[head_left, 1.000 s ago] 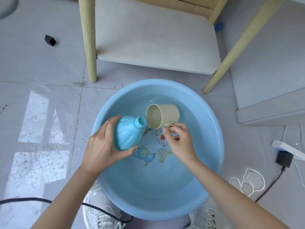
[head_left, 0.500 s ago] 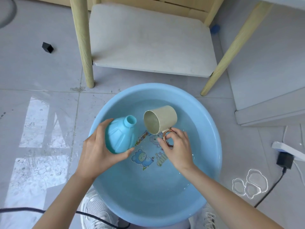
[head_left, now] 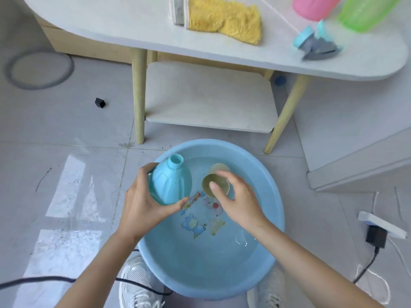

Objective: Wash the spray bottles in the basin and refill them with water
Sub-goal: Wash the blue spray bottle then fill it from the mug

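grey floor tiles hold the basin (head_left: 200,285) of water. left hand (head_left: 140,203) grips the blue spray bottle (head_left: 169,185) over its left side, open neck pointing far. just right, right hand (head_left: 240,196) curls round the beige cup (head_left: 220,182), mouth facing near-left.

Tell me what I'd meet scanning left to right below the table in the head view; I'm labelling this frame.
Grey ring on the floor → small black cube → light blue plastic bottle → beige plastic cup → black plug adapter.
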